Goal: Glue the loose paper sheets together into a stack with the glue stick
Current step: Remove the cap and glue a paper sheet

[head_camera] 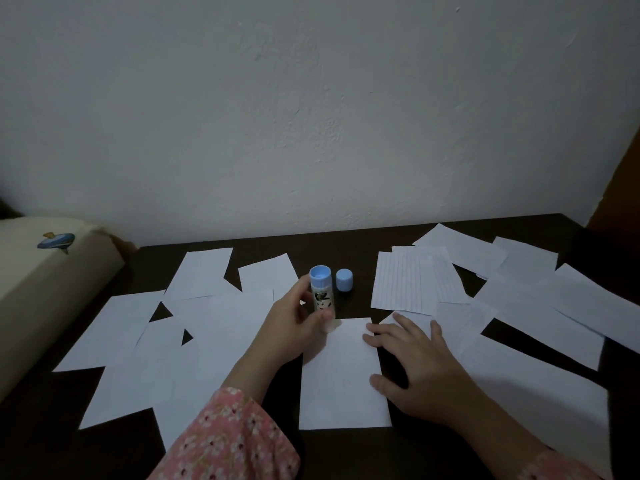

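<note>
While only the head camera looks down on the scene, it shows one glue stick (322, 292), one loose blue cap (344, 280) and many white paper sheets scattered over a dark table (346, 242); the sheets overlap too much for a sure count, though more than a dozen lie there. One sheet (341, 379) lies alone at the near middle, a group of overlapping sheets (194, 327) spreads to the left, and another group spreads to the right, with a lined sheet (412, 282) on top near the cap. Two hands are in view. The left hand (294, 327) reaches forward from a pink flowered sleeve (228, 441) and grips the glue stick upright, fingers curled round one side of the tube and thumb on the other, the lower end at the far left corner of the middle sheet. The cap stands on the table just beside the stick, to its right, apart from both hands. The right hand (415, 365) lies palm down with fingers spread and straight, fingertips pressing on the right edge of the middle sheet. A cream cushion (41, 282) sits at far left against a pale wall (311, 98).
</note>
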Demonstrator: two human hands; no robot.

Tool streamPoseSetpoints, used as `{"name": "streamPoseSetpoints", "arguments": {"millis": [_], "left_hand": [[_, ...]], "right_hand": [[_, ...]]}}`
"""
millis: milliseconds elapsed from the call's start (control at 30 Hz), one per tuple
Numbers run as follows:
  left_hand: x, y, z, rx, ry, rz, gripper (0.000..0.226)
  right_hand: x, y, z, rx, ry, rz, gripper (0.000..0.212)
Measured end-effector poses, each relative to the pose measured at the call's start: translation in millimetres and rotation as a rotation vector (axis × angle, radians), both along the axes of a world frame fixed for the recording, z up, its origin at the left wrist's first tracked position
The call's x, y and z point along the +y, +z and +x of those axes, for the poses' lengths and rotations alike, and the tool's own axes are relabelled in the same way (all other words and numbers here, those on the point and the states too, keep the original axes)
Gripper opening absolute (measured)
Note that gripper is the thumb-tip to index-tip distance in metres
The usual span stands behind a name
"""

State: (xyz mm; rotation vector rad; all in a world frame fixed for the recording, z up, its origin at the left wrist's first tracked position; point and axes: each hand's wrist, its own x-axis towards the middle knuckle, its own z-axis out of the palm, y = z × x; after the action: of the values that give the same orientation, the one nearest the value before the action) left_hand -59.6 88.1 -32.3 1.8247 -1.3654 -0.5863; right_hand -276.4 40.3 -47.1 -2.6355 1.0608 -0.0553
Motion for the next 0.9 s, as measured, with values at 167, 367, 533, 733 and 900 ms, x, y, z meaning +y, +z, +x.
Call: {"name": "streamPoseSetpoints", "arguments": {"millis": [167,367,533,733,900], "left_hand": [[6.2,1.5,6.3,0.009,0.069,0.029,0.056],[20.4,4.2,11.6,0.513,0.29,-0.176,0.04],[28.7,21.9,27.6,1.133,0.47,-0.38,0.035],[32.0,24.6,17.6,1.287,0.507,-0.331,0.02],[33.8,28.8,13.5,1.291,0.422,-0.154,0.034]], "right_hand": [[0.3,2.9,-0.5,0.026,-0.001,0.022,0.062],[-0.1,0.0,0.1,0.007,-0.003,0.022,0.062],[-1.1,-1.2,1.3,0.004,-0.007,0.022,0.062],[-1.1,-1.9,-2.2,-0.06,0.018,0.029,0.06],[-1.7,-2.4,-5.4,-0.143,0.009,0.027,0.059]]}}
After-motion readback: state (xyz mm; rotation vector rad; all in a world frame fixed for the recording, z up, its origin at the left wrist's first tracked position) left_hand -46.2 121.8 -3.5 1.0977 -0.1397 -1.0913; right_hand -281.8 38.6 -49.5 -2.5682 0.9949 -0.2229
